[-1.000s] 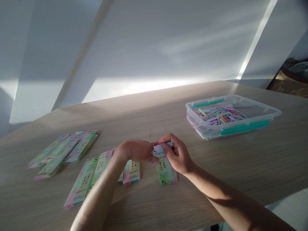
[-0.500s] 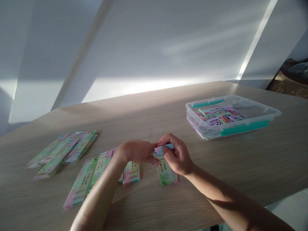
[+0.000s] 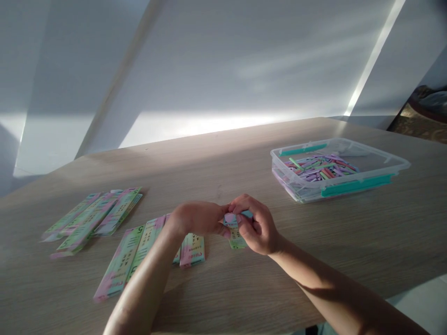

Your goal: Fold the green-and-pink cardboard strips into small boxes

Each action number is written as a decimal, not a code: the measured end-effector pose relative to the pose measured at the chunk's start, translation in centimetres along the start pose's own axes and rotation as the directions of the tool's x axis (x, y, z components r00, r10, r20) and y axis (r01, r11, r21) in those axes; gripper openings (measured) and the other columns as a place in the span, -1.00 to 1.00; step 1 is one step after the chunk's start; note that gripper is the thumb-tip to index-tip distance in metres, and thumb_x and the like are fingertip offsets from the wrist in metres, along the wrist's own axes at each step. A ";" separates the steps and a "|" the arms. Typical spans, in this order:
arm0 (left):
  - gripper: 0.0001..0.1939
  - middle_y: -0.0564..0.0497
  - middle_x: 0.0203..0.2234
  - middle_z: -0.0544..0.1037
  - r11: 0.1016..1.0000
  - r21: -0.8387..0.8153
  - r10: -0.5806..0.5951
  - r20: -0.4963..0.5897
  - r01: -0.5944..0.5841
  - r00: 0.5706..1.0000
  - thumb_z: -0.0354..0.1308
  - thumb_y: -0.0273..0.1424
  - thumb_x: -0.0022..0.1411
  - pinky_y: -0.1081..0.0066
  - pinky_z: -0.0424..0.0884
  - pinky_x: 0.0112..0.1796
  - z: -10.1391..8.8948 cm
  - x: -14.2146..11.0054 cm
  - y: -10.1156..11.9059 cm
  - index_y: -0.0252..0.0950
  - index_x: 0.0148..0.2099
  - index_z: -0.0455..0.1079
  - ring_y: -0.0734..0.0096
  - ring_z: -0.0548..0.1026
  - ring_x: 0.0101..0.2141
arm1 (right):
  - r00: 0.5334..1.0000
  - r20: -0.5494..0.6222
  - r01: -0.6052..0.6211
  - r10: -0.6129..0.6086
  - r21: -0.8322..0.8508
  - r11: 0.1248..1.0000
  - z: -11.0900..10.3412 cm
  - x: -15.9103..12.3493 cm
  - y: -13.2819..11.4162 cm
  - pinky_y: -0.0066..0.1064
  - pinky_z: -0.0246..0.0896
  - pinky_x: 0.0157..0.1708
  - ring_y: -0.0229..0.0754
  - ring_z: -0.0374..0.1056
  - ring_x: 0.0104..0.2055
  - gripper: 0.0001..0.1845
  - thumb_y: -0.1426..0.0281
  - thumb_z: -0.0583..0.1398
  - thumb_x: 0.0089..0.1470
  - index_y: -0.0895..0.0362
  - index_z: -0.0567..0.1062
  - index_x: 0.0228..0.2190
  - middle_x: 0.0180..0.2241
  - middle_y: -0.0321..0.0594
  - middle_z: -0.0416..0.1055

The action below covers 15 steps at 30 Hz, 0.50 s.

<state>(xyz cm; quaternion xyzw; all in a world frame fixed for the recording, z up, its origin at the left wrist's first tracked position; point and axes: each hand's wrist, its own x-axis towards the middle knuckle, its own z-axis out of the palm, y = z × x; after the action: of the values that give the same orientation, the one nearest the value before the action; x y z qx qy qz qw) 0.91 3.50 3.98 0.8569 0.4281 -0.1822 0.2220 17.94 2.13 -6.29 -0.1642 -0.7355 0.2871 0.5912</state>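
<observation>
Nearest to us, two bare forearms reach in from the bottom edge across a pale wood-grain table [image 3: 223,298]; the left hand [image 3: 197,219] and the right hand [image 3: 259,226] nearly meet at the middle of the table, with a narrow pastel green-and-pink paper strip [image 3: 235,236] held between them; the strip bears dark printed characters, and we cannot tell whether its lower end touches the wood. The left fingertips [image 3: 226,231] are pressed together, pinching the strip's left side; the right fingers [image 3: 244,219] curl over its top and pinch it from the right, and much of the strip is hidden behind them. Just beside the left hand lie two short green-and-pink paper strips [image 3: 191,250], one mostly hidden; under and beside the left forearm lie two long printed paper strips [image 3: 132,253], angled across the wood; farther left, a loose cluster of similar green-and-pink paper strips [image 3: 91,219] overlaps in a fan; to the far right stands a clear plastic box with teal latches [image 3: 340,193], holding a jumble of thin pink, lilac and green paper sticks [image 3: 319,168]; beyond the table rises a pale sunlit wall [image 3: 209,60].
</observation>
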 end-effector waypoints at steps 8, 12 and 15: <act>-0.58 -0.03 -0.24 0.64 1.000 -0.008 -0.016 0.008 0.016 1.000 0.24 -0.34 0.30 0.43 0.37 -0.29 -0.1 -0.2 0.6 -0.28 0.17 0.35 0.22 0.55 -0.27 | 0.948 -0.068 -0.304 0.311 0.099 0.948 0.6 -0.2 -1.5 -0.37 0.35 -0.26 -0.18 0.40 -0.24 -0.83 0.56 0.15 0.05 0.08 0.37 -0.30 -0.28 -0.22 0.44; -0.53 -0.03 -0.23 0.63 1.000 0.002 -0.004 0.000 0.004 1.000 0.23 -0.27 0.30 0.43 0.36 -0.32 0.0 -0.1 0.5 -0.27 0.21 0.32 0.22 0.54 -0.29 | 0.970 -0.073 -0.222 0.230 0.109 0.969 0.8 -0.7 -1.6 -0.30 0.34 -0.14 -0.15 0.40 -0.17 -0.84 0.56 0.12 0.12 0.08 0.40 -0.28 -0.24 -0.19 0.43; -0.44 -0.02 -0.22 0.63 1.000 -0.015 0.011 0.007 -0.011 1.000 0.24 -0.26 0.30 0.43 0.36 -0.30 0.0 -0.2 0.5 -0.27 0.27 0.25 0.22 0.54 -0.27 | 0.990 -0.077 -0.112 0.122 0.123 0.986 0.8 -1.2 -1.2 -0.21 0.32 -0.04 -0.10 0.38 -0.09 -0.84 0.54 0.09 0.18 0.08 0.42 -0.25 -0.21 -0.15 0.40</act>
<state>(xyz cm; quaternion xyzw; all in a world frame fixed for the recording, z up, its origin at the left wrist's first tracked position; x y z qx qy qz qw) 1.22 3.13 4.19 0.8569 0.4241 -0.1807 0.2306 17.56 0.33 -6.61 -0.1839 -0.6808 0.3575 0.6124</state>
